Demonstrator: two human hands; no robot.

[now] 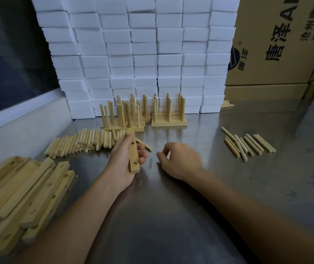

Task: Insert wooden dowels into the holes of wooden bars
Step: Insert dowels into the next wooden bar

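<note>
My left hand [123, 159] grips a wooden bar [134, 153] with round holes, held lengthwise above the metal table [171, 206]. My right hand [179, 159] hovers just to its right, fingers curled loosely, and I see nothing in it. A heap of loose dowels [81, 141] lies behind my left hand. A smaller row of dowels [249, 143] lies to the right. Finished bars with upright dowels [142, 113] stand at the back. A pile of empty bars [24, 197] sits at the near left.
A wall of stacked white foam blocks [137, 50] rises behind the finished pieces. Cardboard boxes [278, 40] stand at the back right. A window ledge [18, 115] borders the table on the left. A few dowels [227, 104] lie by the foam.
</note>
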